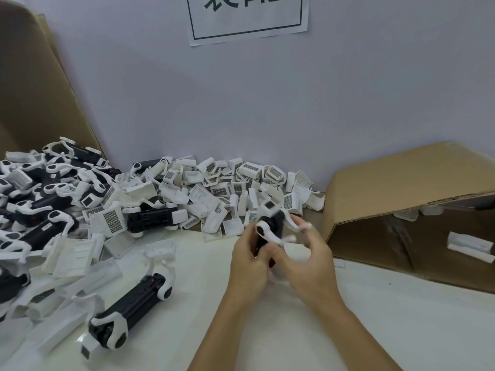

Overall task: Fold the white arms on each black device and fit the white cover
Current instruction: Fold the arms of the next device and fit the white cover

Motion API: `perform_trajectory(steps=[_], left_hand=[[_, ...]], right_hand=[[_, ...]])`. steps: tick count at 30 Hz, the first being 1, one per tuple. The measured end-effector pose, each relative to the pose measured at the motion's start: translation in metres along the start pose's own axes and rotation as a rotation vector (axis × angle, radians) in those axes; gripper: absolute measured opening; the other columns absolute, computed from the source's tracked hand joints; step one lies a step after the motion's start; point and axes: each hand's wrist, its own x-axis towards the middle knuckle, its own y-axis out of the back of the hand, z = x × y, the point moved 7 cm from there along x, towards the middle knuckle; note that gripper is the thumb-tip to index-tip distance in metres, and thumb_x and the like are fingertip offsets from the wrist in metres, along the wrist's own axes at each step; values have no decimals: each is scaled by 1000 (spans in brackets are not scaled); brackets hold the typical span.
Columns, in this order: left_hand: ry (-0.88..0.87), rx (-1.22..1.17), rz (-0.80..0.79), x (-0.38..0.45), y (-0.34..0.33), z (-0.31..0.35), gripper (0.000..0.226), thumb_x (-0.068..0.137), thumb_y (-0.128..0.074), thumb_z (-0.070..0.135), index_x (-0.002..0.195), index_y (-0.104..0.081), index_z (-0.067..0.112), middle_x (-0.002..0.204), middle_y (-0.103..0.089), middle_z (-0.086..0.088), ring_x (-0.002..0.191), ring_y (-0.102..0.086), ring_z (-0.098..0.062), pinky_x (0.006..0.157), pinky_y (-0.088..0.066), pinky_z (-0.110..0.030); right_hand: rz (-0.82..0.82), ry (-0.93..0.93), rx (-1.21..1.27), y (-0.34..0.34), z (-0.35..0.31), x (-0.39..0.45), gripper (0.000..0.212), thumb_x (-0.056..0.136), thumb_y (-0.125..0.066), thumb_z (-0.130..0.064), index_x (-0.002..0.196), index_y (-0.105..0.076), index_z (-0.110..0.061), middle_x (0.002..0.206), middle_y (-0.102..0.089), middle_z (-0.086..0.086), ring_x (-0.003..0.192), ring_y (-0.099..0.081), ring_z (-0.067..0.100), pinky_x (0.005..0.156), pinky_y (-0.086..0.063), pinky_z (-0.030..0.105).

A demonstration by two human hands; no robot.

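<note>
A black device with white arms (272, 223) is held upright above the table's middle, end-on to me. My left hand (247, 261) grips its lower body from the left. My right hand (305, 253) holds it from the right, fingertips on a white arm (292, 223) that sticks out to the right. Another white arm (267, 232) curves across the front. A second black device (131, 303) lies on the white table (267, 330) at the lower left, arms spread. A heap of white covers (227, 183) lies along the wall behind.
A pile of black devices with white arms (40, 196) fills the left side. Flat white parts (72, 258) lie in front of it. A cardboard box on its side (415, 210) stands at the right with white pieces inside (468, 246). Cardboard leans at far left (32, 89).
</note>
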Motion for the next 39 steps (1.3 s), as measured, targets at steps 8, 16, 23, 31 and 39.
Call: perform_trajectory(steps=[8, 16, 23, 31, 39], left_hand=[[304, -507, 389, 5, 34, -22, 27, 105, -46, 24, 117, -62, 6, 102, -67, -19, 88, -64, -31, 62, -57, -35], [277, -585, 235, 5, 14, -17, 30, 105, -41, 27, 118, -61, 10, 101, -76, -12, 80, -73, -26, 59, -57, -34], [227, -491, 112, 4, 5, -9, 21, 103, -45, 22, 109, -62, 11, 96, -74, -12, 75, -69, -29, 72, -44, -42], [227, -482, 127, 3, 4, -10, 22, 103, -45, 22, 114, -61, 11, 98, -72, -17, 82, -66, -36, 61, -46, -48], [245, -472, 105, 3, 4, -11, 19, 103, -46, 23, 111, -61, 14, 93, -74, -14, 72, -65, -34, 58, -40, -39]], right_hand=[[-98, -58, -20, -3, 14, -1, 37, 89, -44, -17, 113, -60, -41, 101, -69, -7, 93, -66, 13, 74, -48, 18], [-391, -191, 81, -31, 12, -5, 20, 87, -59, -14, 103, -67, -22, 81, -75, -2, 68, -67, 11, 63, -47, 14], [-309, -336, 158, -25, 16, -3, 12, 99, -58, -19, 101, -66, -11, 78, -73, -1, 67, -67, 12, 58, -44, 12], [-328, -368, 212, -26, 18, -4, 24, 87, -60, -28, 103, -66, -12, 71, -68, -8, 67, -62, 10, 69, -41, 24], [-339, -311, 127, -24, 20, -3, 21, 97, -47, -2, 101, -66, -9, 69, -69, -7, 64, -62, 7, 58, -45, 11]])
